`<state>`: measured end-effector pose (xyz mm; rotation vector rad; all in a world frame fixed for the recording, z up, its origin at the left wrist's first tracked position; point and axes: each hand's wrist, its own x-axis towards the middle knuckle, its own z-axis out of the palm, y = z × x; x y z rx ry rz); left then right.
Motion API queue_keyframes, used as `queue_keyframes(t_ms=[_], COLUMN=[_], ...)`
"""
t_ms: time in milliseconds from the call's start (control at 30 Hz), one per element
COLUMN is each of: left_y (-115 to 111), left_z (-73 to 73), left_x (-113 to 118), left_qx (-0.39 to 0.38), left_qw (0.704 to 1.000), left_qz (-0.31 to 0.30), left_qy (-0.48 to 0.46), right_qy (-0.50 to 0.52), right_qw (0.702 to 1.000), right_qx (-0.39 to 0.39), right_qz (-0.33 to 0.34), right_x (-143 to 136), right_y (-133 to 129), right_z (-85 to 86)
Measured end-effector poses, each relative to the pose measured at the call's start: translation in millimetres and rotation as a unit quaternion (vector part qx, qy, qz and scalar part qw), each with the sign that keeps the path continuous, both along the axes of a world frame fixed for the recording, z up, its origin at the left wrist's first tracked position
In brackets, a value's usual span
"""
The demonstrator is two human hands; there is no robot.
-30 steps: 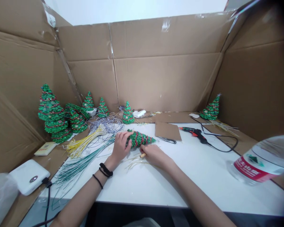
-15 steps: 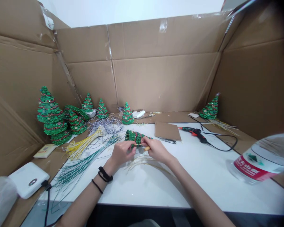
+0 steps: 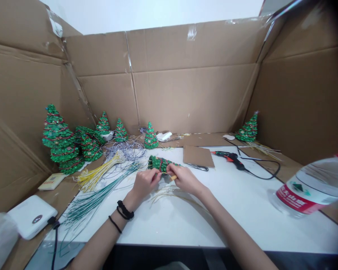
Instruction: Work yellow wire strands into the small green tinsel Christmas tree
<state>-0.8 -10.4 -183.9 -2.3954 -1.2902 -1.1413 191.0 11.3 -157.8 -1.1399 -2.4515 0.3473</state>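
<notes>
My left hand is closed in a pinch on one end of a thin yellowish strand. Opposite it, my right hand is closed too, with its fingertips at the strand's other end. A short tan wooden handle sticks out from the right hand's fingers; its working end cannot be made out. Just beyond both hands, a small green Christmas tree with red garland lies on its side, partly covered by the right fingers. Pale loose strands curve over the white tabletop below the hands.
Left lie green wires, yellow strands and tangled purple wire. Several decorated trees stand behind. A cardboard piece, tweezers-like metal tool, corded glue gun and large bottle are right. Cardboard walls enclose the table.
The hands stay close together, and the left fingertips have shifted slightly on the strand. The whole view has moved a little; other things lie as before.
</notes>
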Motion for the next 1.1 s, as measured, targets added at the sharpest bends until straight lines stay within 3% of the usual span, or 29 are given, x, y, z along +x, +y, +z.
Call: queue_keyframes(t_ms=[167,300,600,867,1100], left_y=[1,0,0,1,-1], left_z=[-2.4,-1.3,-2.6,-3.1,-3.2], left_x=[0,1,2,2,2], left_qx=[-0.012,-0.006,-0.026,-0.039,-0.063], left_qw=[1.000,0.999,0.995,0.991,0.992], left_qz=[-0.001,-0.010,-0.031,-0.024,-0.039], left_qy=[-0.020,-0.029,-0.086,-0.122,-0.101], right_qy=[0.016,0.108,0.203,0.212,0.224], right_qw=[1.000,0.993,0.978,0.976,0.974], right_qx=[0.000,0.028,-0.008,-0.030,-0.028], right_qz=[0.014,0.036,0.050,0.046,0.026], right_x=[1,-6,-14,-14,-15], right_y=[0,-7,-4,-4,-8], right_z=[-0.8,1.6,-8.1,-4.7,-3.2])
